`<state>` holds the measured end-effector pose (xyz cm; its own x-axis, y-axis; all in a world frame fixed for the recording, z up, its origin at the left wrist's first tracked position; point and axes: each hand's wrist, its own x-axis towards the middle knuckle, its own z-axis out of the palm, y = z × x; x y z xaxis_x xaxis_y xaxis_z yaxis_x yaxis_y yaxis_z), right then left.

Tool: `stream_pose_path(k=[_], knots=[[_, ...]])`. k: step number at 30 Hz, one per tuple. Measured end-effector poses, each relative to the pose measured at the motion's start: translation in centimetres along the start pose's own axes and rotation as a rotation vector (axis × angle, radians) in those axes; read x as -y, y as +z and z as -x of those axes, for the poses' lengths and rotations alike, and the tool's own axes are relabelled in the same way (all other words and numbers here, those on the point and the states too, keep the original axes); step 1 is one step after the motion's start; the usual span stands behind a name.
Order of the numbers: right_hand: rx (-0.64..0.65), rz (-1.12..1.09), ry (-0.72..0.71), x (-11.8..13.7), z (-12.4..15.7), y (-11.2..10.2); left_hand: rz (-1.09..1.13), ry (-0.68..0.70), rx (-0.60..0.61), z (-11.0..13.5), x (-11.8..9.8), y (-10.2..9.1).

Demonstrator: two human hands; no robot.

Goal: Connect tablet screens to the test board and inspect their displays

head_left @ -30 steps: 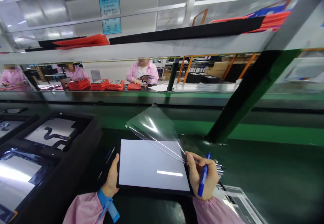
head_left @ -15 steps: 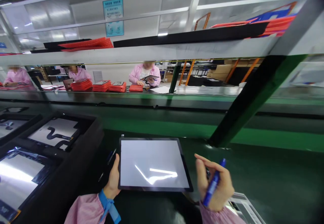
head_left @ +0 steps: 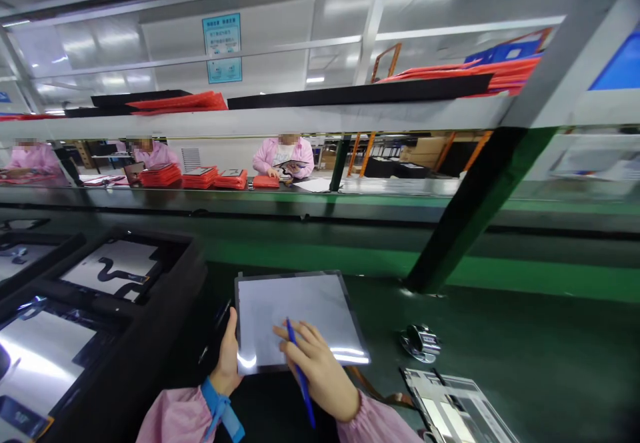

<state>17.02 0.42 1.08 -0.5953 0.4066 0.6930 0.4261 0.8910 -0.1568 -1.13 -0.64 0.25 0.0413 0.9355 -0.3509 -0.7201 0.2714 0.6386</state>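
Observation:
My left hand [head_left: 227,357] is closed on the left edge of a flat display panel [head_left: 295,297], which has a pale lit face and a dark border. Over the panel's lower middle is my right hand [head_left: 323,371], with a blue marker pen [head_left: 304,393] between its fingers. The pen's upper end is over the screen and its lower end sticks out below the palm. Whether the fingertips touch the glass I cannot tell. A blue band [head_left: 220,408] circles my left wrist.
Black trays [head_left: 165,296] with several panels and ribbon cables stand at left. To the right lie a shiny metal round object [head_left: 423,341] and a clear-edged panel part [head_left: 460,406]. A green-black post [head_left: 475,209] rises behind. People in pink work across the bench beside red stacks [head_left: 200,177].
My right hand has moved left, from beside the panel to over its screen, with the pen still held. The metal object on the right has come into plain view. The camera view has shifted slightly.

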Motion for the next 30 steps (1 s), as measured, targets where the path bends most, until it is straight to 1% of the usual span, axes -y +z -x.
stream_pose_path(k=[3,6,8,9,11,12,14,15,16,18,20,25,30], knots=[[-0.144,0.015,0.154,-2.0,1.3,-1.3,-0.007,-0.001,-0.016,-0.1,0.0,-0.2],[-0.283,0.011,0.229,-3.0,2.0,-2.2,0.000,-0.002,-0.009,-0.1,-0.1,-0.3],[-0.437,0.017,0.271,-3.2,2.3,-2.8,0.003,0.005,-0.005,-0.1,-0.1,-0.3],[-0.528,0.025,0.318,-3.2,2.5,-3.1,0.005,0.010,-0.005,-0.1,-0.1,-0.2],[-0.664,0.006,0.489,-3.4,3.0,-3.6,0.012,0.019,-0.013,0.0,-0.2,0.0],[-0.700,-0.043,0.590,-3.5,3.3,-3.8,0.017,0.023,-0.017,0.0,-0.3,0.2],[-0.717,-0.227,0.745,-3.9,3.9,-4.0,0.028,0.024,-0.025,0.2,-0.4,0.4],[-0.708,-0.337,0.782,-4.0,4.2,-4.0,0.030,0.023,-0.030,0.2,-0.4,0.5],[-0.699,-0.432,0.789,-4.2,4.4,-3.9,0.031,0.020,-0.035,0.3,-0.4,0.6],[-0.677,-0.547,0.763,-4.4,4.8,-3.7,0.026,0.013,-0.046,0.3,-0.4,0.5],[-0.656,-0.601,0.755,-4.6,5.2,-3.6,0.015,0.017,-0.052,0.3,-0.3,0.4],[-0.620,-0.773,0.810,-5.2,5.9,-3.6,0.005,0.041,-0.070,-0.2,-0.2,0.3],[-0.601,-0.893,0.798,-5.7,6.1,-3.5,0.002,0.032,-0.045,-0.7,-0.1,0.0]])
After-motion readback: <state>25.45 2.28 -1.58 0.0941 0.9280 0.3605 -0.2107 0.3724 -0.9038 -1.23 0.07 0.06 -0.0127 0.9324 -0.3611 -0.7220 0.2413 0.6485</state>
